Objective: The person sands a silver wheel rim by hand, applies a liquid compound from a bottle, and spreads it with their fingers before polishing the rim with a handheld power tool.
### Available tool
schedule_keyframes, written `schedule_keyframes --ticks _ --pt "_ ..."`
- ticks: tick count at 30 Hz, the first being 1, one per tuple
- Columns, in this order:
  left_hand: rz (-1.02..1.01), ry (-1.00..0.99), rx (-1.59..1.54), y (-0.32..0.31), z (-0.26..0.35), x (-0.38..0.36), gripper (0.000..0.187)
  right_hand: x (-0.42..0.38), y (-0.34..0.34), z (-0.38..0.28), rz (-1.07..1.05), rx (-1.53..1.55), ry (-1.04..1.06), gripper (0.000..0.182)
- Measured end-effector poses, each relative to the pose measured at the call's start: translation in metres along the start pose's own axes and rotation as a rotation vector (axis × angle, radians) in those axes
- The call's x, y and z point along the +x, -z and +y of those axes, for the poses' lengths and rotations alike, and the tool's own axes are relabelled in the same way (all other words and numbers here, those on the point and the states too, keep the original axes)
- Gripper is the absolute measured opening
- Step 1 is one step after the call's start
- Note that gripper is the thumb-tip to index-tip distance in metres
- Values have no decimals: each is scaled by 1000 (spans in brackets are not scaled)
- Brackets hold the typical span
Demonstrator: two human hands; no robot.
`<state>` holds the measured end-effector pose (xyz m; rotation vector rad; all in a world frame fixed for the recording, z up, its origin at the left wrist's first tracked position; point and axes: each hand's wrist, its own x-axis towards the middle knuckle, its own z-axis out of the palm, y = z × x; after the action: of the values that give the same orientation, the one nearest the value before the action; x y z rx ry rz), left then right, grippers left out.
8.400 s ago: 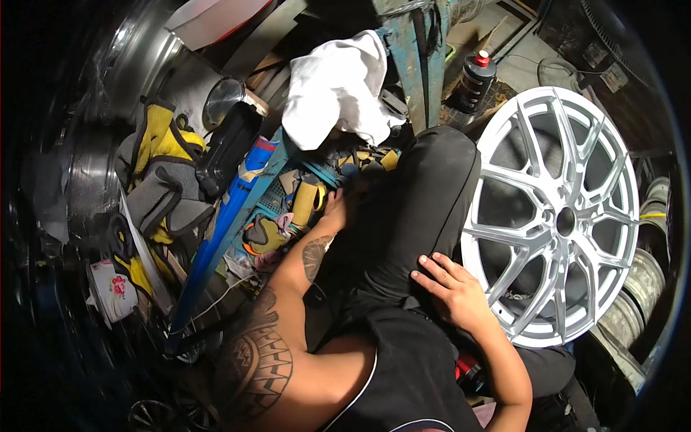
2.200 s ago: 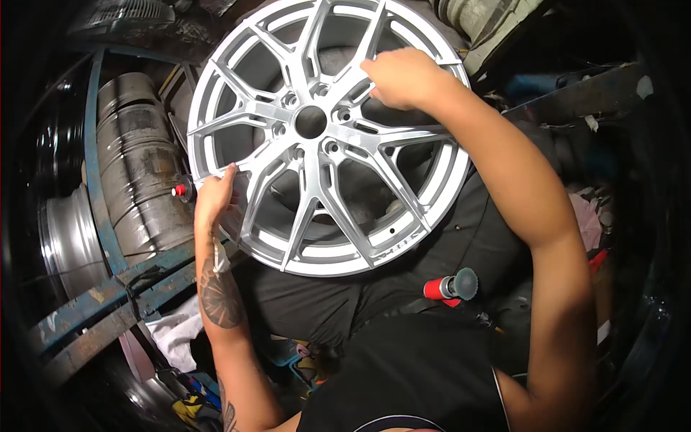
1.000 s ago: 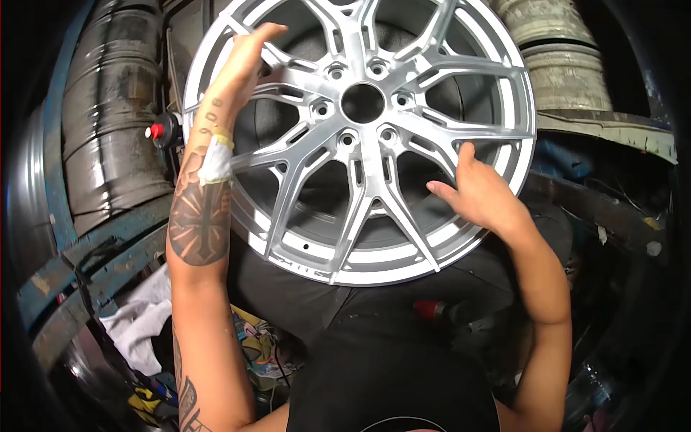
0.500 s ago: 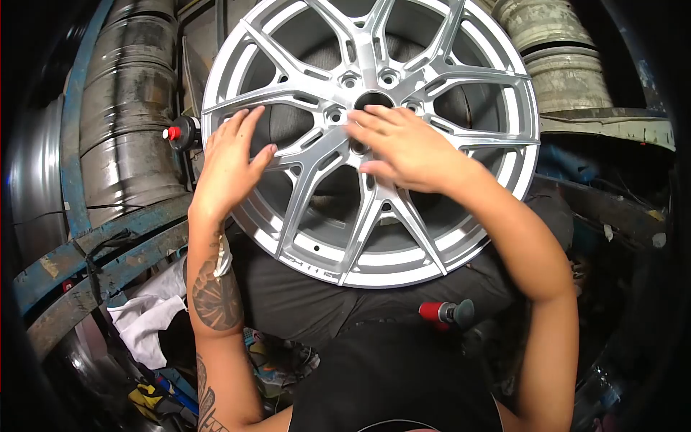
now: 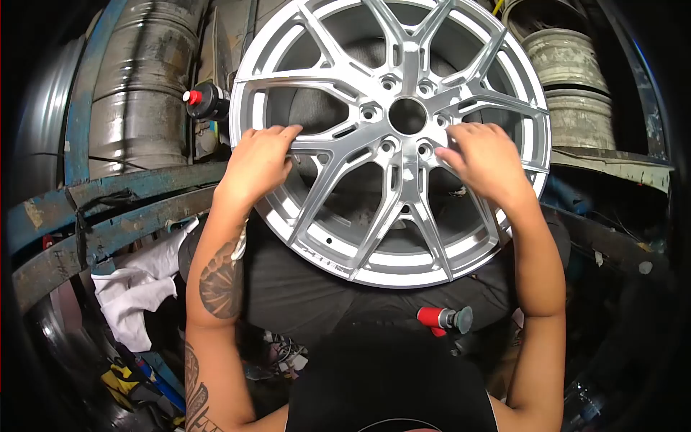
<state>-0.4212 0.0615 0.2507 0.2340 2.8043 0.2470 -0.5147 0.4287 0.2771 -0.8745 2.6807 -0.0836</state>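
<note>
A large silver alloy wheel rim with Y-shaped spokes lies face up over my lap, its round centre hole and several bolt holes in plain sight. My left hand is at the rim's left edge, its fingers closed over the lip and the end of a spoke, the thumb below. Right of the centre hole, my right hand rests on the spokes with bent fingers, thumb apart from them and close to a bolt hole. A red power tool with a round grey pad lies below the wheel rim, touched by neither hand.
Stacked dull wheel barrels stand at the left, more worn rims at the right. A dark bottle or tool with a red knob sits beside the wheel. Blue metal frame bars cross at left, with a white cloth below.
My right hand has moved off the centre hole to the right-side spokes. My left hand has come down over the rim's edge. The view has shifted, and the wheel sits further right.
</note>
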Motion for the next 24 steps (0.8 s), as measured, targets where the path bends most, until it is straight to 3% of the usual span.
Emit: schedule_keyframes --ticks 3,6,10,12,18,24 --pt "86 5 144 -11 11 16 61 7 1 15 -104 27 -177 53" --pt "29 -54 136 -15 15 34 60 20 4 17 -175 71 -279 60" --pt "162 -197 141 -20 8 39 60 22 -11 28 -316 65 -277 71" --pt "214 -249 135 -20 5 40 60 14 -22 26 -272 85 -266 73" --pt "31 -160 93 -11 8 46 62 9 -24 27 -299 50 -209 71" --pt "-18 -245 148 1 -9 65 51 3 -23 19 -386 105 -255 75"
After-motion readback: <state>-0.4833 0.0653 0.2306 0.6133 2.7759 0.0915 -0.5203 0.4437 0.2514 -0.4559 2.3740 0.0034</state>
